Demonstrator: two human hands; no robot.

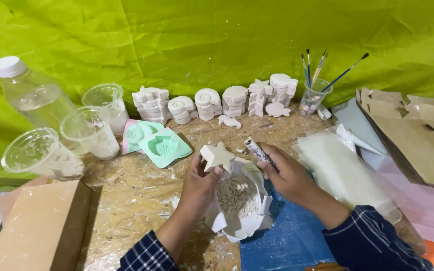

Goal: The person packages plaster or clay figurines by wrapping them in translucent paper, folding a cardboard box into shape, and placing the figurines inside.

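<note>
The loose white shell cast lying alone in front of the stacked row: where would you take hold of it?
Judging by its pose, take the shell cast from above, fingers across its narrow middle. It lies flat on the board, apart from the stacks, so both long edges look free.

Bare chipboard point(136, 190) is lying open left of the left hand point(199, 185). Green moulds point(157, 143) and plastic cups point(89, 133) are crowding the far left, a row of plaster casts point(212, 103) is blocking the back, and plastic bags point(342, 170) are closing off the right.
</note>
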